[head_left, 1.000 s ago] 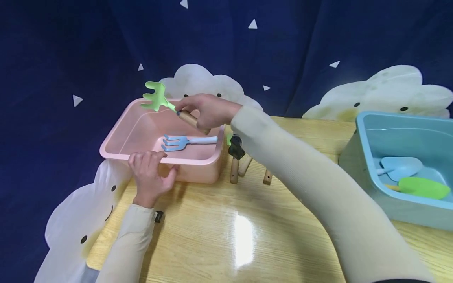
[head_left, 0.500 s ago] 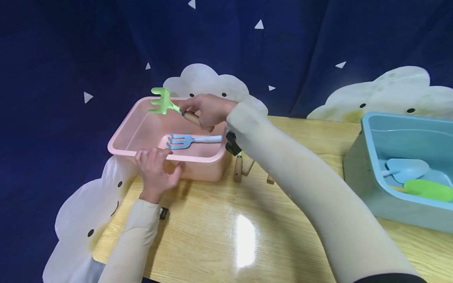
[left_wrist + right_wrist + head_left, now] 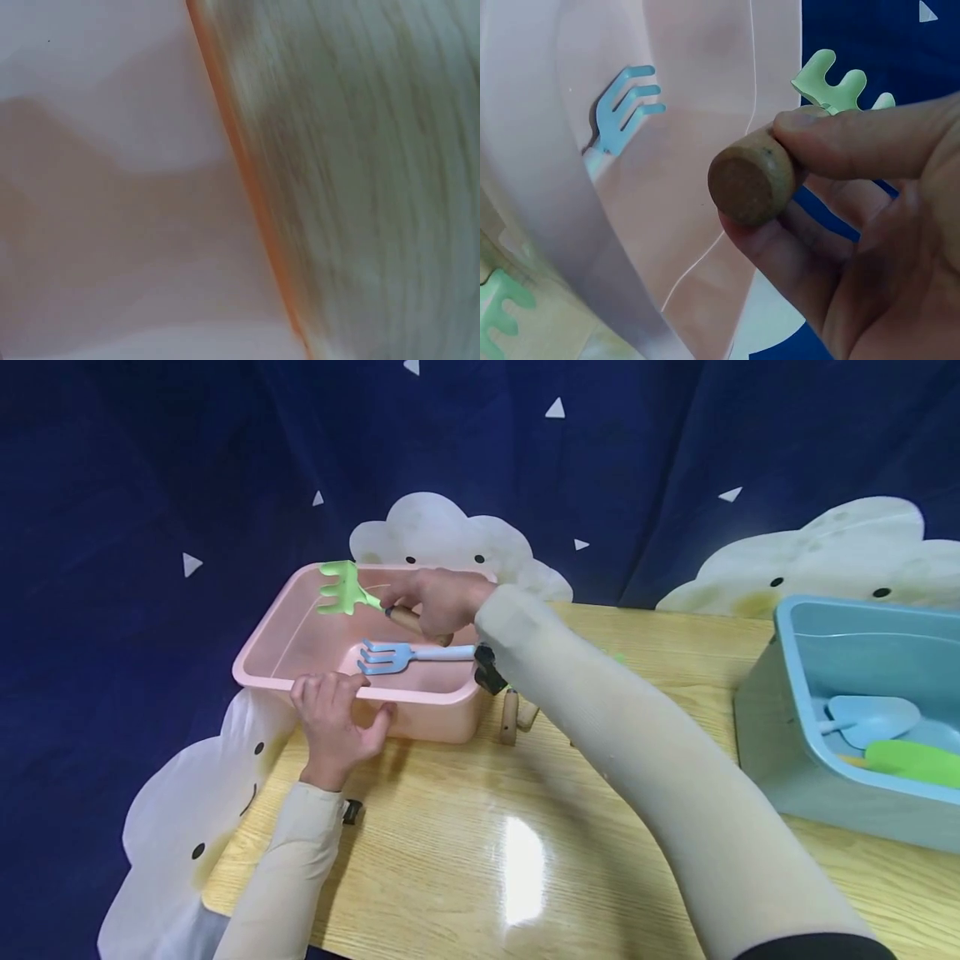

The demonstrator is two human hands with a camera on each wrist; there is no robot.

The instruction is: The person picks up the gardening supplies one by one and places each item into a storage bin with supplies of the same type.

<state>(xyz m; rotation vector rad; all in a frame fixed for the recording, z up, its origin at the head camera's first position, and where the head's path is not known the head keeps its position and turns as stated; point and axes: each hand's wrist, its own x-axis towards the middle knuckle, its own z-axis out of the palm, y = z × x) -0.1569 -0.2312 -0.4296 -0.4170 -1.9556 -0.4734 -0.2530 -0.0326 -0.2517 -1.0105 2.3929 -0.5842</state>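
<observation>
- Nearest, a wood-grain table (image 3: 420, 860) spreads below both hands; two pale sleeves reach in over it.
- The left hand (image 3: 337, 727) grips the near rim of a pink bin (image 3: 427, 722), fingers over the edge and thumb against the outer wall (its wrist view shows only blurred wall and wood grain).
- To the right of the left hand, just beside the bin, wooden handles (image 3: 509, 718) lie on the table, partly hidden by the right sleeve.
- Inside the bin, below the right hand, lies a blue rake (image 3: 386, 657), its tines pointing left and its pale handle right.
- Farther out, the right hand (image 3: 442, 597) pinches the wooden grip of a green rake (image 3: 345, 592) between thumb and fingers, holding it above the bin, with the tines to the left of that hand.
- Well apart, to the right of both hands, stands a blue bin (image 3: 885, 818) with a blue shovel (image 3: 877, 720) and a green shovel (image 3: 915, 762) inside.
- Farthest, beyond both hands, hangs a navy curtain (image 3: 637, 468) with white triangles and smiling clouds.
</observation>
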